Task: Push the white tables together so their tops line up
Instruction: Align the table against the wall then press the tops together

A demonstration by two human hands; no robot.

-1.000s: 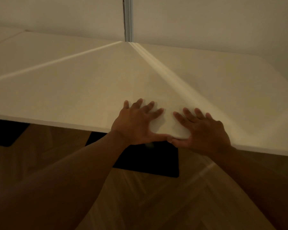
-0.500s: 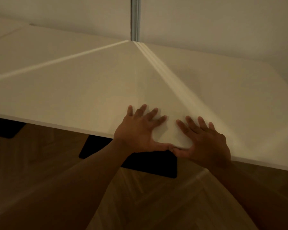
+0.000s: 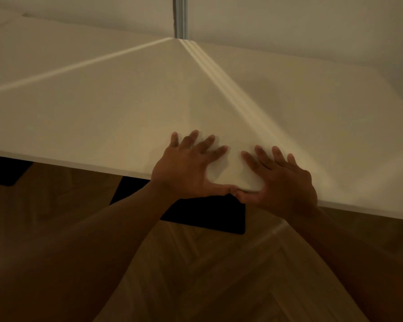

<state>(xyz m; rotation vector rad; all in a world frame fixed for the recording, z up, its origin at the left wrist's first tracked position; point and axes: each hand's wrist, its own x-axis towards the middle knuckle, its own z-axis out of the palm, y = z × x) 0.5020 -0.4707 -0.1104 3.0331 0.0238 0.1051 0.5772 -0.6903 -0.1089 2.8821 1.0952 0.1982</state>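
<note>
both hands flat on the white tabletop point(image 3: 126, 108)
left hand point(image 3: 186, 168) and right hand point(image 3: 282, 182) open, fingers spread, thumbs touching at its near edge.

- My left hand point(image 3: 184, 169) lay flat, palm down, fingers spread.
- My right hand point(image 3: 283, 180) was flat too, fingers fanned out.
- Thumb tips touched between them, both forearms stretched forward, nothing gripped.

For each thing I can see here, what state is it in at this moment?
left hand: open, flat on the tabletop, fingers spread, thumb at the near edge
right hand: open, flat on the tabletop, thumb meeting the left thumb
white table: top bare; any seam with a second table cannot be told
black base: resting on the wooden floor
</note>
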